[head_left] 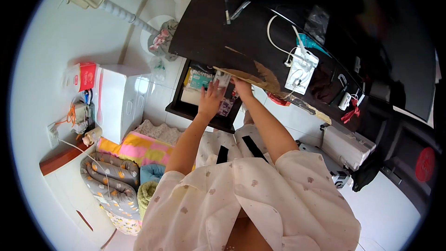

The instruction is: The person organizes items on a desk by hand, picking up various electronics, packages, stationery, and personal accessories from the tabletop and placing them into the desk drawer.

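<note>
A dark drawer [174, 107] is pulled out below the desk, with small items packed inside. My left hand [212, 99] is over it, fingers spread, the fingertips next to a clear whitish plastic piece [223, 78]. On the other side of that piece is my right hand [242, 88], its fingers bent in close by the desk's edge. What the right fingers grip is too small and partly hidden to name. Beside my left hand lie a teal packet [199, 78] and a cream-coloured box [191, 96]. A purple patterned packet [226, 107] lies near the drawer's front.
The dark desk top [204, 28] overhangs the drawer, its edge peeling [267, 76]. On it are pens [226, 4] and a white power strip [301, 72] with cables. A white box [121, 97] and rolled bedding [111, 174] stand left; silver cases [346, 146] stand right.
</note>
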Tool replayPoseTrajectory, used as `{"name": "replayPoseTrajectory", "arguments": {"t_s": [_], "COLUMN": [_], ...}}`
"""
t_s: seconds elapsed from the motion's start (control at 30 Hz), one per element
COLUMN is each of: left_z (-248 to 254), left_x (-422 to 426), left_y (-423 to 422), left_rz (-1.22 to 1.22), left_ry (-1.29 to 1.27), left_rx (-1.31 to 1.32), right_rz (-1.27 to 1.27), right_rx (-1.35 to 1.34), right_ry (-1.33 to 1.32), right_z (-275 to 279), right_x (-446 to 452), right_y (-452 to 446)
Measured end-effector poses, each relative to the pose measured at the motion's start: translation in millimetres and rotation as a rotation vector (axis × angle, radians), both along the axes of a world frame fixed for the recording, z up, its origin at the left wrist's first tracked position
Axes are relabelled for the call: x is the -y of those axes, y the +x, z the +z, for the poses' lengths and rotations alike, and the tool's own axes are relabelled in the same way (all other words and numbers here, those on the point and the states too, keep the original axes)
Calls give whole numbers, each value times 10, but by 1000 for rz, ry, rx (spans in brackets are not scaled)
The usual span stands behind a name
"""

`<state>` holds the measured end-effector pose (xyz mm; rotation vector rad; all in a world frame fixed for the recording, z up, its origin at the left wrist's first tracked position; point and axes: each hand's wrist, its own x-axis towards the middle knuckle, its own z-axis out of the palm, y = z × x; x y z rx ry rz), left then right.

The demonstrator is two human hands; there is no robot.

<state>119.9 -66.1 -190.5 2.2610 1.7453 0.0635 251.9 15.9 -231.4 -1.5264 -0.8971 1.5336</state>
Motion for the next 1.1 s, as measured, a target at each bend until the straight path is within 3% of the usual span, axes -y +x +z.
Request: {"name": "replayPoseTrajectory", "arguments": {"t_s": [0.07,0.13,0.2,0.23,0.3,0.33,0.4,0.47,0.53,0.57,0.63,0.8,0.9,1.03,1.1], "left_z": [-115,-151,-204,-191,-192,-62,193,174,194,201,297,701,884,1267,1396], "left_x": [-29,-85,-118,-138,-160,-195,-227,-176,-130,-100,-34,-63,-175,-414,-510], "left_y": [36,66,79,94,108,116,123,127,138,171,233,479,679,1045,1204], "left_rz": [12,65,45,53,70,70,60,116,211,234,270,274,217,214,196], "left_ry": [-20,-22,25,-17,-109,-103,-243,-195,-26,122,157,323,379,334,149], "left_rx": [-50,-104,-115,-122,-97,-95,-21,71,180,183,209,358,570,756,804], "right_rz": [371,408,464,455,185,-15,-312,-329,-327,-320,-168,-161,-148,18,61], "right_rx": [891,379,185,270,505,659,715,1058,1103,1097,1010,1012,776,80,-119], "right_ry": [552,0,83,186,254,485,268,196,77,91,9,6,45,-211,-292], "right_z": [26,608,1168,1344,1449,1505,1765,1585,1537,1517,1479,1536,1616,1727,1775], "right_x": [83,231,369,426,506,417,212,34,-82,-135,-222,-275,-244,-226,-181], "right_y": [133,201,367,497,827,988,1274,1660,1788,1850,1922,1814,1738,1684,1658]}}
